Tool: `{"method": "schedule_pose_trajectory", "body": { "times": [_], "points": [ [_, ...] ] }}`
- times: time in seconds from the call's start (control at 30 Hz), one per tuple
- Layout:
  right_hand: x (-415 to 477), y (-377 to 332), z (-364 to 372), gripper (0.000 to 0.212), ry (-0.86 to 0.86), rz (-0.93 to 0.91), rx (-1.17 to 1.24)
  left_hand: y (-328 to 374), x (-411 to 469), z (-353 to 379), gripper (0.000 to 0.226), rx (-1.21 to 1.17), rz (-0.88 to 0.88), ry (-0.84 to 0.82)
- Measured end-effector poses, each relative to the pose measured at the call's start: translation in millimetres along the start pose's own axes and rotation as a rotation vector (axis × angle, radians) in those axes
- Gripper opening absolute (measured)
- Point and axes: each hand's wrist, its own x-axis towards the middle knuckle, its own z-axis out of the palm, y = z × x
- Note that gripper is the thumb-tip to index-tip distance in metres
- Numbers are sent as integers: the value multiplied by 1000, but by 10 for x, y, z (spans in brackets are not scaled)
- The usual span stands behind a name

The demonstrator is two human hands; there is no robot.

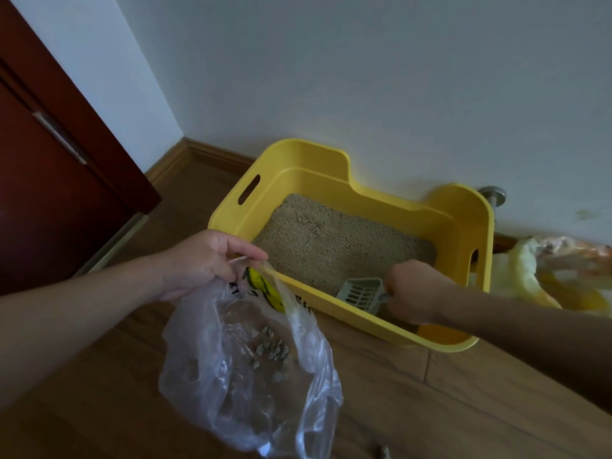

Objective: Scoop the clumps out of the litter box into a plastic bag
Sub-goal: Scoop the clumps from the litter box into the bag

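Note:
A yellow litter box point(463, 223) stands against the wall, with beige litter point(331, 246) inside. My right hand point(414, 289) grips the handle of a pale slotted scoop point(362, 293), whose head sits low at the box's near wall. My left hand point(202, 260) pinches the rim of a clear plastic bag point(231, 376) in front of the box's near left corner. The bag hangs open onto the floor, and several grey clumps point(273, 351) lie in it.
Wooden floor point(430, 409) surrounds the box. A dark red door point(49, 160) stands at the left. Crumpled yellow and orange plastic bags point(563, 276) lie to the right of the box. A metal door stop point(493, 195) juts from the wall behind it. A small crumb point(384, 453) lies on the floor.

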Motion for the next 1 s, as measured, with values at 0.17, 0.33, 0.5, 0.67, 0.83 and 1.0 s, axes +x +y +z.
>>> {"method": "schedule_pose_trajectory", "body": {
  "times": [0.17,0.33,0.5,0.67,0.83,1.0],
  "points": [
    [136,-142,93,11,15,-51,9,-11,22,-25,55,-14,-5,-18],
    [326,-228,155,18,32,-80,75,-14,27,-24,55,-25,-9,-19],
    [607,-375,167,19,45,-112,178,-15,35,-46,55,-41,-16,-44],
    [846,-508,193,19,78,-149,243,-42,45,-65,54,-61,-9,-71],
    [982,-676,209,18,104,-198,275,-56,42,-66,44,-52,15,-70],
    [1046,-764,162,11,137,-246,257,-44,39,-65,53,-24,7,-61]
  ]
}}
